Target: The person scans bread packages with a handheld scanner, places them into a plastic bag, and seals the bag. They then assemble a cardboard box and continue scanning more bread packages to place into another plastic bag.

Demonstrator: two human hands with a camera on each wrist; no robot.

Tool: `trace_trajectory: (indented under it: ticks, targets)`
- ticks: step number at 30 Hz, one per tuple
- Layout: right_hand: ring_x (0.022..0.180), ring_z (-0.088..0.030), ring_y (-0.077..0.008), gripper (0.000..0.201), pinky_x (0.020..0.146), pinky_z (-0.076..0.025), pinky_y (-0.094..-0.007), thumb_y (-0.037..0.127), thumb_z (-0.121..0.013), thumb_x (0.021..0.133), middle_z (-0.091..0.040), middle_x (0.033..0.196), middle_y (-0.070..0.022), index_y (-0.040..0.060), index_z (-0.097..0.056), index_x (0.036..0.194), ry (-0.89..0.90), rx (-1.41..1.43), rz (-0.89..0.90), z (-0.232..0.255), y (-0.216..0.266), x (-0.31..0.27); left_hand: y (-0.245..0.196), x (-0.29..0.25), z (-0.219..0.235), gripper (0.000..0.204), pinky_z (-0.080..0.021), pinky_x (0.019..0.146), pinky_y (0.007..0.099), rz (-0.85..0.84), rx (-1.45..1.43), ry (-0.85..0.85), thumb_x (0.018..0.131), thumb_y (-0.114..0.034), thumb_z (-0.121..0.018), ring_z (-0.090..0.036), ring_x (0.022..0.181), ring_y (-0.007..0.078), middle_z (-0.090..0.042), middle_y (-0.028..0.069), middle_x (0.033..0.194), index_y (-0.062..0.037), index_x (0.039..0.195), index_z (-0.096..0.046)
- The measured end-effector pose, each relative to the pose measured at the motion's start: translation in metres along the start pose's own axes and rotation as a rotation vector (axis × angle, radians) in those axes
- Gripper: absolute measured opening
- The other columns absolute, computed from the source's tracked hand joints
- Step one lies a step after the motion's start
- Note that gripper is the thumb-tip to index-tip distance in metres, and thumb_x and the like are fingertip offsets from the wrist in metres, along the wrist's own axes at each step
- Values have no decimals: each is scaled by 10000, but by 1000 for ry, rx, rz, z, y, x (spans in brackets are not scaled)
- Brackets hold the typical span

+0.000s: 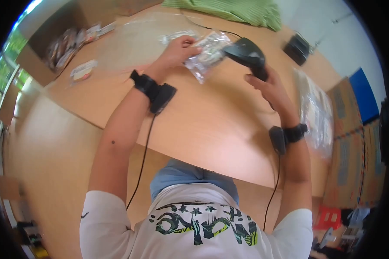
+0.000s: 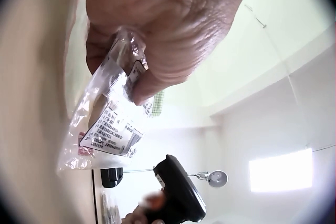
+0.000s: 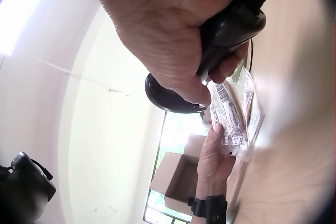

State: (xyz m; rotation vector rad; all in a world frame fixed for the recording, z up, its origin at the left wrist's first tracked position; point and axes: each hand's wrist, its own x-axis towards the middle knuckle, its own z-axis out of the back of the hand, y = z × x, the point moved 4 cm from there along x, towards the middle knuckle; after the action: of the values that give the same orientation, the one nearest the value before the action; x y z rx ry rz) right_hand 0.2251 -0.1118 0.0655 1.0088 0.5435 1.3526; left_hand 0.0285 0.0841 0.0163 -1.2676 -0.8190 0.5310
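Note:
My left hand [image 1: 177,52] pinches a clear plastic bag [image 1: 208,52] by its edge, above the table. Inside the bag, a label printed with small text [image 2: 113,132] shows in the left wrist view. My right hand [image 1: 273,90] grips a black handheld barcode scanner [image 1: 248,54] by its handle. The scanner's head points left, close beside the bag. In the right wrist view a barcode on the label [image 3: 223,94] lies just past the scanner, and the left hand [image 3: 212,163] is at the bag's lower end.
A cardboard box [image 1: 39,60] with several packets stands at the back left, one packet [image 1: 83,71] lying before it. Another clear bag [image 1: 177,36] lies behind the left hand. Bagged items [image 1: 316,112] line the right edge beside cartons [image 1: 348,146]. Green cloth [image 1: 233,12] lies at the back.

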Motion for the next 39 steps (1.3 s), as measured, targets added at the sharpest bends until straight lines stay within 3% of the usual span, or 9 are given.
trace_trajectory:
  ticks: [6,9,12,16,19,26,34,37,39]
  targets:
    - [544,-432,-44,394,455,-317,-211,297,-754,775,-505,684,33,41,-603,1033,-80,-42,-73,14,7,-4,-18,19,64,473,-497,796,306,-99,-27,-418,831,-254,-723,-614,949,160,-642,90,1046,-7,1201,-561]
    - [501,-413,-37,389,422,-292,-207,310,-759,773,-504,660,29,52,-601,1017,-69,-45,-16,19,-4,1,-10,30,164,530,-468,924,389,-250,724,-709,799,-215,-662,-595,1082,317,-622,189,1168,-21,1275,-532]
    - [489,-407,-34,392,415,-287,-204,320,-762,773,-503,652,29,56,-599,1012,-76,-36,27,22,-8,4,-21,-8,258,508,-437,975,408,-251,1243,-584,783,-175,-588,-565,1118,349,-578,205,1252,-64,1278,-554]
    - [488,-404,-32,406,415,-287,-202,329,-769,770,-501,650,31,55,-599,1018,-64,-12,-77,21,0,-1,-1,-91,344,640,-426,984,387,57,1624,103,732,-152,-614,-555,1125,347,-621,196,1173,-161,1358,-484]
    - [494,-407,-30,410,416,-286,-201,327,-769,773,-499,650,31,52,-598,1024,-48,-13,-42,21,-9,3,-28,-150,313,892,-411,986,337,556,1255,119,602,-121,-679,-534,1162,309,-579,174,1223,-137,1433,-357]
    - [500,-411,-30,424,418,-284,-198,355,-758,792,-509,673,23,48,-601,1038,-61,-22,-3,17,-11,2,-57,-220,291,1082,-418,992,361,772,1150,85,511,-86,-735,-506,1165,340,-504,191,1287,-74,1451,-199]
    - [571,-462,-45,452,463,-324,-193,404,-734,816,-529,722,21,45,-608,1061,-69,-33,17,21,4,-2,-61,-258,213,709,-474,820,409,340,1827,219,759,-57,-672,-574,965,308,-538,178,1185,-19,1386,-344]
    - [529,-434,-30,443,449,-305,-194,404,-727,823,-540,728,19,51,-612,1066,-120,14,44,24,2,-1,-101,-232,197,683,-473,838,343,499,1196,196,808,-147,-694,-582,971,201,-593,118,1128,-2,1395,-376]
    - [528,-431,-29,424,456,-313,-200,388,-722,830,-546,733,16,52,-611,1064,-145,68,15,24,10,-6,-109,-217,181,668,-462,851,323,310,721,-37,837,-217,-677,-571,957,190,-605,94,1079,-9,1402,-387]
